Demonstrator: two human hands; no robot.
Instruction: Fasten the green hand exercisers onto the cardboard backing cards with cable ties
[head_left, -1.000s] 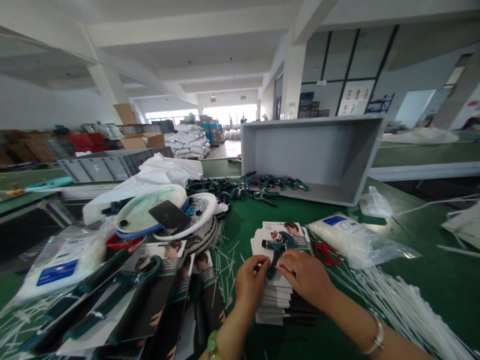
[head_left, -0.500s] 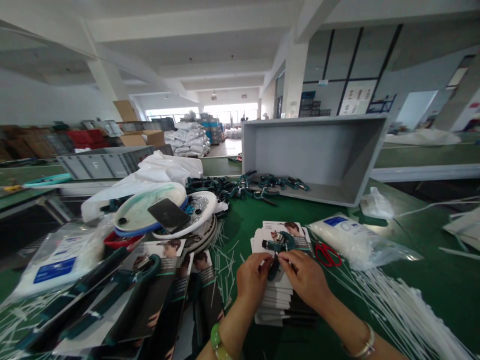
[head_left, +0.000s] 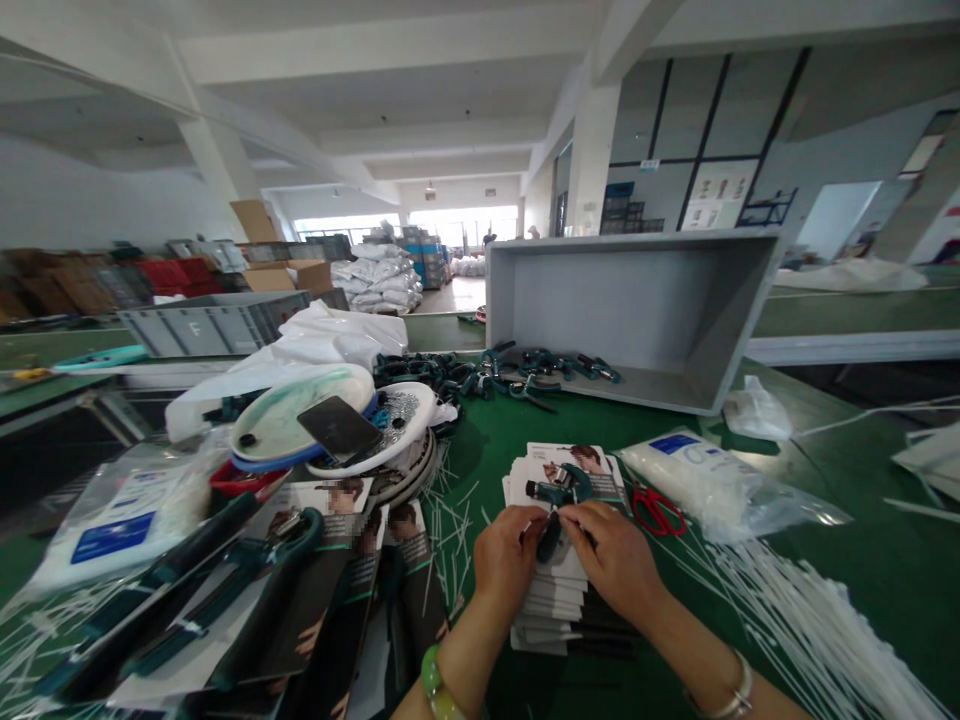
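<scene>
A dark green hand tool (head_left: 559,487) with a metal part lies on the top card of a stack of printed cards (head_left: 551,600). My left hand (head_left: 506,555) is closed at the left side of its handle, thumb and fingertips pinched together. From the right, my right hand (head_left: 611,550) pinches close beside it, fingertips almost meeting the left ones. What lies between the fingertips is too small to make out in either hand. Beside the stack are red-handled scissors (head_left: 658,510).
White cable ties (head_left: 817,620) spread at the right by a plastic bag (head_left: 697,480). A grey crate (head_left: 600,310) stands on its side behind, near piled tools (head_left: 465,375). Carded tools (head_left: 255,590), round trays and a phone (head_left: 339,430) are at the left.
Both hands stay at the tool's handle with only tiny finger movements. The whole view has shifted slightly.
</scene>
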